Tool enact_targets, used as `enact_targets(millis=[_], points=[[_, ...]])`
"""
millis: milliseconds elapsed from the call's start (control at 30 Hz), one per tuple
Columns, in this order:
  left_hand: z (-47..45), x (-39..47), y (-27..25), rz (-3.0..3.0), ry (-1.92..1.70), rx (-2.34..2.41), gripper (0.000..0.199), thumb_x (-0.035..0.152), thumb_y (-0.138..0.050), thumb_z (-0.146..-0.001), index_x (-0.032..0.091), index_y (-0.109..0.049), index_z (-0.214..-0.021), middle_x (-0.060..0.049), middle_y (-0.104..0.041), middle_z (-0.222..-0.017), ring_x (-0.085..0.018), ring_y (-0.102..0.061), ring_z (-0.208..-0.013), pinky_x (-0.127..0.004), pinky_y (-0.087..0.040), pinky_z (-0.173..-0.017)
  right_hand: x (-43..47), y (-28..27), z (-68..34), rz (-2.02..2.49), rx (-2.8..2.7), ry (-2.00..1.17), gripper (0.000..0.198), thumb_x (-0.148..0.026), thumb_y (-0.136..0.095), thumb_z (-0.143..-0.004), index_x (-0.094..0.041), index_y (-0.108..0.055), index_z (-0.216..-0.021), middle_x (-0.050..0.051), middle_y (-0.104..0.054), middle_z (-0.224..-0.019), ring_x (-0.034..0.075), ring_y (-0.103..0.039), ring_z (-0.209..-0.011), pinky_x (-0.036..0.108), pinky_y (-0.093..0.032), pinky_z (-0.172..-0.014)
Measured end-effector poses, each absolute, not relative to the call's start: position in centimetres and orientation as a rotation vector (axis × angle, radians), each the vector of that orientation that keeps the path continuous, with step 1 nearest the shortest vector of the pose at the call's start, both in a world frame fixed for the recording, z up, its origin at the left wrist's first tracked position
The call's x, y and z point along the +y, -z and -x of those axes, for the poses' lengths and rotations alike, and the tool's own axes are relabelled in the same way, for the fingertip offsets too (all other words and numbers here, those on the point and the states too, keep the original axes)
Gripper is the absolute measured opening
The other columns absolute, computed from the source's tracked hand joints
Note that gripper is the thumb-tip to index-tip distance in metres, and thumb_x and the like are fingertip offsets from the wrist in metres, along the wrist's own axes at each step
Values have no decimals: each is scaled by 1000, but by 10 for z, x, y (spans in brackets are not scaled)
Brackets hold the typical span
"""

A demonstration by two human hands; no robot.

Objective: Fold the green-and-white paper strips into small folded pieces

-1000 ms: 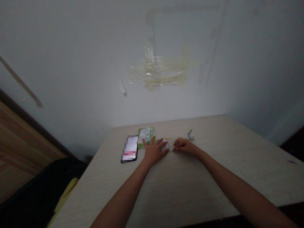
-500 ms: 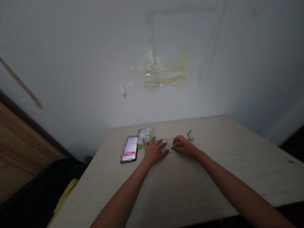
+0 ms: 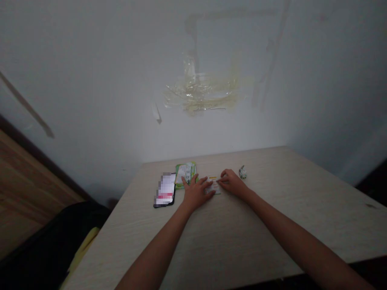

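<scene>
A small flat white packet or card (image 3: 214, 187) with printed lines and a yellow strip lies on the table. My left hand (image 3: 196, 194) is spread over its left side, fingers apart and pressing down. Over the right edge of the white piece, my right hand (image 3: 231, 183) has its thumb and fingertips pinched together. Whatever is between those fingertips is too small to make out. Just left of my left hand, a green and white printed packet (image 3: 185, 171) lies flat, partly under the fingers.
A lit phone (image 3: 165, 190), its screen pixelated, lies beside the green packet. Right of my right hand sits a crumpled scrap of wrapper (image 3: 242, 172). The pale table (image 3: 272, 173) meets a wall (image 3: 121, 80) with tape remnants (image 3: 208, 94). Dark and yellow cloth (image 3: 81, 247) is at left.
My right hand has shifted slightly up and left, its fingertips now higher over the white piece's right edge. My left hand stays in place.
</scene>
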State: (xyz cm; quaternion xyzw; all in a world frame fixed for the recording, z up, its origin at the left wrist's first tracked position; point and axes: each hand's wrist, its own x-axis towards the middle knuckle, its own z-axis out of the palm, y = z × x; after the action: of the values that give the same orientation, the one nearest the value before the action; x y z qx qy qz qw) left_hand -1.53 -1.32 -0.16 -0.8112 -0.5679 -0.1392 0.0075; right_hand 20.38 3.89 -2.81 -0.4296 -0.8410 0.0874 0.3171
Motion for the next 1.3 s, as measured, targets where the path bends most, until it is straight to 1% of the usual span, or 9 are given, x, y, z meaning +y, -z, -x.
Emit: enact_targets(millis=[233,367,567,667,867,1100,1200,1300], points=[[15,-13,2,2536,411,-1779,45,65,-49,-84,51,-55,-126,6,-52,-144,-36,-27,-142,-79,11,-104,46,30,-194,1246,-2234,-109,23,-30,-57,-92,-20,-77,-95,11,-60,-97,22,-53,-95,35,-43,-90],[16,-13,3,2540,425,-1764,44,66,-47,-85,51,-55,-126,7,-52,-143,-36,-28,-142,-80,10,-103,45,27,-190,1282,-2248,-52,24,-28,-54,-93,-21,-76,-100,11,-59,-96,22,-52,-93,34,-42,-88],[17,-13,2,2566,462,-1772,43,65,-48,-85,49,-57,-124,6,-52,-143,-36,-27,-142,-78,13,-104,42,24,-187,1319,-2249,-54,24,-27,-53,-94,-23,-75,-103,11,-57,-96,23,-51,-93,34,-41,-85],[17,-13,2,2561,457,-1768,43,65,-48,-85,50,-57,-125,6,-52,-143,-36,-27,-142,-78,13,-104,43,26,-185,1351,-2230,-30,24,-27,-53,-94,-23,-74,-105,12,-56,-99,24,-51,-94,35,-41,-85],[17,-11,6,2549,462,-1760,44,65,-48,-85,50,-56,-125,6,-53,-143,-36,-28,-141,-78,12,-104,45,31,-186,1367,-2207,21,23,-29,-54,-93,-26,-74,-105,9,-56,-98,22,-51,-92,33,-43,-84],[16,-14,1,2545,438,-1764,44,64,-47,-86,51,-55,-127,6,-52,-143,-36,-28,-141,-80,7,-104,50,39,-194,1321,-2170,-72,26,-33,-57,-92,-27,-72,-112,9,-58,-106,21,-52,-99,36,-43,-90],[15,-16,-2,2546,404,-1781,44,63,-47,-86,49,-55,-127,5,-52,-144,-36,-28,-141,-78,7,-106,52,43,-198,1266,-2156,-136,25,-31,-60,-90,-25,-73,-110,9,-59,-106,21,-54,-100,35,-44,-90],[14,-16,-2,2554,418,-1793,44,63,-48,-86,49,-55,-127,5,-52,-144,-35,-27,-142,-77,9,-106,53,44,-201,1214,-2137,-205,20,-28,-62,-88,-23,-76,-103,9,-61,-105,21,-55,-99,35,-45,-90]])
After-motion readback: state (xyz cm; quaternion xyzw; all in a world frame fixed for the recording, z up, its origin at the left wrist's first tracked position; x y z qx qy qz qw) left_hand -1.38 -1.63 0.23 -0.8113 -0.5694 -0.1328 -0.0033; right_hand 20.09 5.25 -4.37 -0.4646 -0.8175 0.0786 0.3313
